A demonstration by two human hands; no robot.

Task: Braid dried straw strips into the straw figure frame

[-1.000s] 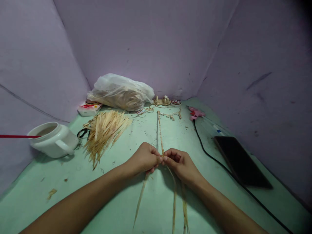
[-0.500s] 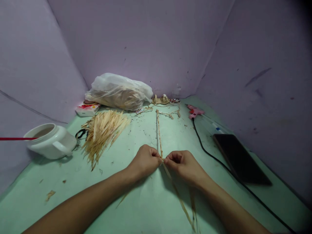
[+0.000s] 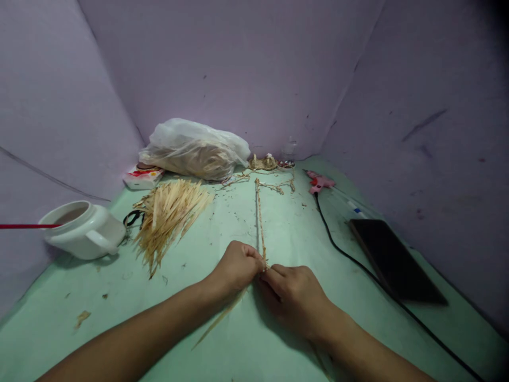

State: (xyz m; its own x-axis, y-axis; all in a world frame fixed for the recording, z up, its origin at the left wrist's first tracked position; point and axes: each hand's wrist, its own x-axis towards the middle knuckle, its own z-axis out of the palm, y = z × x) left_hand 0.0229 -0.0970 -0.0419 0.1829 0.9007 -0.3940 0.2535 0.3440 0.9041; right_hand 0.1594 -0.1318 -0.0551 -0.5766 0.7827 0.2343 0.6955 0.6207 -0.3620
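A thin braided cord of dried straw-coloured fibre [image 3: 261, 220] stretches away from me over the green tabletop, its far end up near the back. At its near end my left hand [image 3: 240, 268] is closed in a pinch on the braid. Right beside it my right hand [image 3: 298, 297] is also closed, thumb and fingers pressed on the strands at the same spot. One loose fibre strip [image 3: 218, 323] trails out under my left wrist. Other strand ends run beneath my right hand and are mostly hidden.
At left lie a fanned bundle of dried strips [image 3: 170, 212] and a white pot [image 3: 89, 233]. A plastic bag [image 3: 194, 151] rests against the back wall. On the right are a pink glue gun [image 3: 318, 182], its black cable [image 3: 358, 268] and a dark tablet-like slab [image 3: 393, 260].
My right hand has moved slightly down and turned over the strands, its fingers now curled lower. The long strips between my hands have gone out of sight. My left hand has dipped a little.
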